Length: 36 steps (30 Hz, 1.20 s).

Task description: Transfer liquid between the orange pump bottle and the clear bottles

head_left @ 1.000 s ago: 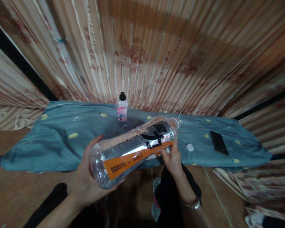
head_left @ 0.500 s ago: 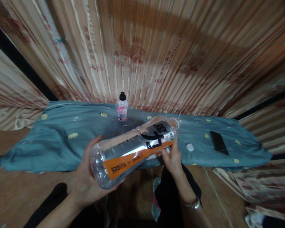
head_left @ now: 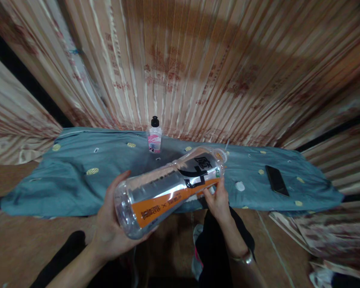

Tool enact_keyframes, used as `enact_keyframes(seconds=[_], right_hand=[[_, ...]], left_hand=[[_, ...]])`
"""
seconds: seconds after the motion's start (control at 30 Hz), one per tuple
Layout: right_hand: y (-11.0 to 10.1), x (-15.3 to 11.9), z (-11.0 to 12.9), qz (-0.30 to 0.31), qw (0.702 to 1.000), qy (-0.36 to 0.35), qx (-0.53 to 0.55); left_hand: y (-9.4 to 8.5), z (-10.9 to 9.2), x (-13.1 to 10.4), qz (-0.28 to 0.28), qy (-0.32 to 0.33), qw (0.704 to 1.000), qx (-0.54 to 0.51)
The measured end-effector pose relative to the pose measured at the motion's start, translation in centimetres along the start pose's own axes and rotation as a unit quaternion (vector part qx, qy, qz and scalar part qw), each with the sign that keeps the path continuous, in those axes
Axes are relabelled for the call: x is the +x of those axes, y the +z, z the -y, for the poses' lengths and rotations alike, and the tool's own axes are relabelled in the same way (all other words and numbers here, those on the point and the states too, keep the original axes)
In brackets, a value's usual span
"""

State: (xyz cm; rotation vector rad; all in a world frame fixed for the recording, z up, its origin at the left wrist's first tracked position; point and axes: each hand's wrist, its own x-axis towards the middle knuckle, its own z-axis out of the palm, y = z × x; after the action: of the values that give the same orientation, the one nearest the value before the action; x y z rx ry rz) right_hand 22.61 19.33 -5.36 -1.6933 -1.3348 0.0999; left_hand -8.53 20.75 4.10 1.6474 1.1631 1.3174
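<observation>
A large clear plastic bottle (head_left: 168, 190) with an orange and silver label lies tilted across my view, its neck toward the upper right. My left hand (head_left: 111, 224) is wrapped round its base end. Near the neck, my right hand (head_left: 218, 200) grips the bottle from below, a bracelet on that wrist. Beside the bottle's mouth a thin pale stick-like piece (head_left: 227, 145) points up; what it belongs to is unclear. Behind, a small bottle (head_left: 155, 140) with a black cap and pink label stands upright on the blue-green cloth (head_left: 69, 172).
A black phone (head_left: 277, 181) lies on the cloth at the right. Nearer the big bottle is a small white round piece (head_left: 240, 186). Pleated patterned curtains (head_left: 180, 80) hang behind and at both sides. My legs and a shoe (head_left: 197, 256) show below the cloth's front edge.
</observation>
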Motion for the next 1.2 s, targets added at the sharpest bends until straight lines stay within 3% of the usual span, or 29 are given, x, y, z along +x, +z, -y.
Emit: enact_keyframes(seconds=[0.17, 0.37, 0.57, 0.93, 1.2], right_hand=[[0.1, -0.1, -0.1, -0.001, 1.000, 0.004, 0.003], [0.0, 0.0, 0.0, 0.002, 1.000, 0.001, 0.006], [0.1, 0.0, -0.2, -0.001, 1.000, 0.004, -0.008], [0.1, -0.1, -0.1, 0.000, 1.000, 0.008, -0.009], [0.1, -0.1, -0.2, 0.000, 1.000, 0.007, -0.014]], left_hand=[[0.2, 0.3, 0.1, -0.009, 0.044, 0.999, 0.005], [0.5, -0.6, 0.0, -0.010, 0.014, 1.000, -0.006], [1.1, -1.5, -0.2, -0.028, -0.085, 0.991, -0.098], [0.6, -1.1, 0.2, -0.021, -0.035, 0.998, -0.057], [1.3, -1.8, -0.2, -0.050, -0.093, 0.988, -0.116]])
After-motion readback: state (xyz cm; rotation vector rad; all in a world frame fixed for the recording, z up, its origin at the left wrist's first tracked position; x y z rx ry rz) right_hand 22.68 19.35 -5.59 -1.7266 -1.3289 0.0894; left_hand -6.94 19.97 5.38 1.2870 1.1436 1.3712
